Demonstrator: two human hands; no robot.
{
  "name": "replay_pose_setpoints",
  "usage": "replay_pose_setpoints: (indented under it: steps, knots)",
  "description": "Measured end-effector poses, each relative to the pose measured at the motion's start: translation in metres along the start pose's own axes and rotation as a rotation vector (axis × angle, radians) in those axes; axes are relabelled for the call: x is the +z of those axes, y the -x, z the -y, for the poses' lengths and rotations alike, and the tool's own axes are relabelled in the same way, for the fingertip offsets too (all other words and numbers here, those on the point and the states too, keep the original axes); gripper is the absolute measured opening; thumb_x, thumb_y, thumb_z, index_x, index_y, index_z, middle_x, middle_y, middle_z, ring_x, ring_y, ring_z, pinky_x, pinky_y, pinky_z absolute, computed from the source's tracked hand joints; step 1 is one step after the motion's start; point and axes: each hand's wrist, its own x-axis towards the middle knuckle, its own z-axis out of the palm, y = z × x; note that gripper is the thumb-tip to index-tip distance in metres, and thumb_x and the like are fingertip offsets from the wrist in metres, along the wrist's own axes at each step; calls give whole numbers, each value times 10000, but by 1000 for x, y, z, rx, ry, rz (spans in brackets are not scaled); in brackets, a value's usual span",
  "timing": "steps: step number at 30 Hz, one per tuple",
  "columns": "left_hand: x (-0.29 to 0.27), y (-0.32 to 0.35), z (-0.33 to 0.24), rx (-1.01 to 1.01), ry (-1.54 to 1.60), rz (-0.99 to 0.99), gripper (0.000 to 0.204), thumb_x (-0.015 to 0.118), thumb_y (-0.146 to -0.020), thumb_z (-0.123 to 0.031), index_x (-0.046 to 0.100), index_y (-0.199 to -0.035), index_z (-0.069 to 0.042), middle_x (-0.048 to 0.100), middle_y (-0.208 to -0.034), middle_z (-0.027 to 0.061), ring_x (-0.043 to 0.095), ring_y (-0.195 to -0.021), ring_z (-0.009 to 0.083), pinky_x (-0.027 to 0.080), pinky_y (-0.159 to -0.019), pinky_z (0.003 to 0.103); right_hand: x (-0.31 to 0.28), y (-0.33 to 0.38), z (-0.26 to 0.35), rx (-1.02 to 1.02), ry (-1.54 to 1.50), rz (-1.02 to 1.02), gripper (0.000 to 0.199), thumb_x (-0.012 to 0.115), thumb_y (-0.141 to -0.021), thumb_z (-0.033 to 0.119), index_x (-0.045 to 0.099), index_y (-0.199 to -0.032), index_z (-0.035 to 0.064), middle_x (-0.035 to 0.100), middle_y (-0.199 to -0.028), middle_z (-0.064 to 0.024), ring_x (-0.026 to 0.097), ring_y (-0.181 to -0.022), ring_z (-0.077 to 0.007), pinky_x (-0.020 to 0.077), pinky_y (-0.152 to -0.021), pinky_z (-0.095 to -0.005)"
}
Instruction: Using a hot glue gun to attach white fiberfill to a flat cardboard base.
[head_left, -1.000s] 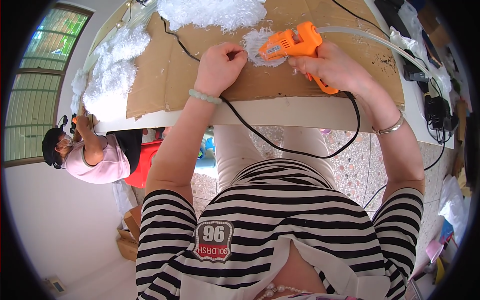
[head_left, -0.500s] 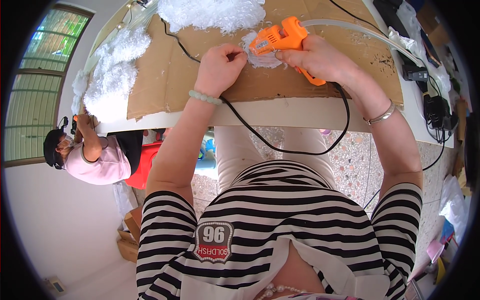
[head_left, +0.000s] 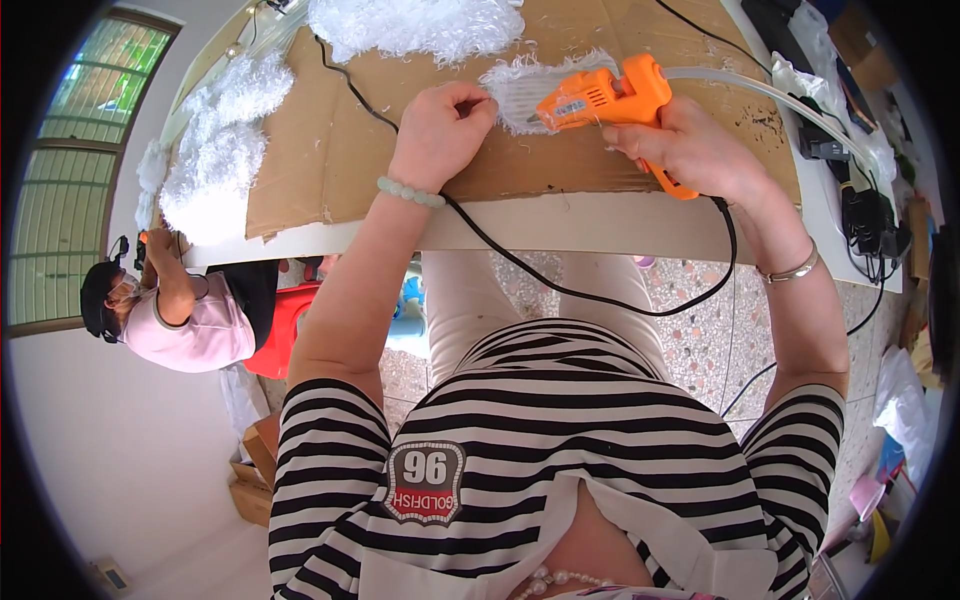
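My right hand (head_left: 695, 150) is wrapped round the handle of an orange hot glue gun (head_left: 610, 95). A long translucent glue stick (head_left: 740, 82) runs out of its back, and a black cord hangs from the grip. The nozzle points left, over a small white fringed piece (head_left: 520, 92) with a ribbed middle, lying on cardboard (head_left: 380, 165). At that piece's left edge, my left hand (head_left: 440, 135) has thumb and fingers closed in a pinch. What sits between those fingertips is hidden.
Heaps of white shredded strands (head_left: 415, 25) lie at the far side, with more (head_left: 220, 140) at the left. A black power adapter (head_left: 868, 220) and cables sit at the right table edge. Another person (head_left: 195, 315) works at the left. The gun's black cord (head_left: 600, 305) loops below the table edge.
The glue gun in my right hand has moved right and slightly nearer, uncovering more of the white fringed piece. My left hand has hardly moved.
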Motion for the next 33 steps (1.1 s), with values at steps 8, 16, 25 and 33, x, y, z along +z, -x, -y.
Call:
replay_pose_setpoints:
  steps: [8,16,25,33]
  knots:
    - [3,-10,-13,71,-132,92,212,608,-772,-234,669,-830,-40,636,-693,114,606,-627,230,477,-616,321,-13,23,-9,62,-129,-52,220,557,-853,211,561,-904,-3,521,-743,2,475,-681,-80,386,-621,-235]
    - [-13,-14,-8,163,-57,-23,153,588,-792,-165,649,-885,-61,627,-679,103,599,-618,227,470,-598,322,-16,32,-6,62,-152,-67,210,542,-845,206,571,-892,3,528,-746,-10,484,-689,-86,388,-634,-237]
    - [-10,3,-18,543,-292,-51,237,636,-671,-76,604,-904,-101,629,-857,80,572,-835,272,432,-813,367,-7,4,-16,-16,-129,-3,263,594,-839,265,607,-921,15,563,-749,6,508,-687,-81,426,-628,-240]
    - [-5,-8,-10,540,-224,149,389,624,-651,-16,470,-997,-105,634,-892,28,547,-936,263,410,-862,401,3,-9,-14,-77,-138,37,253,587,-860,257,563,-911,10,541,-755,1,494,-692,-88,402,-631,-241]
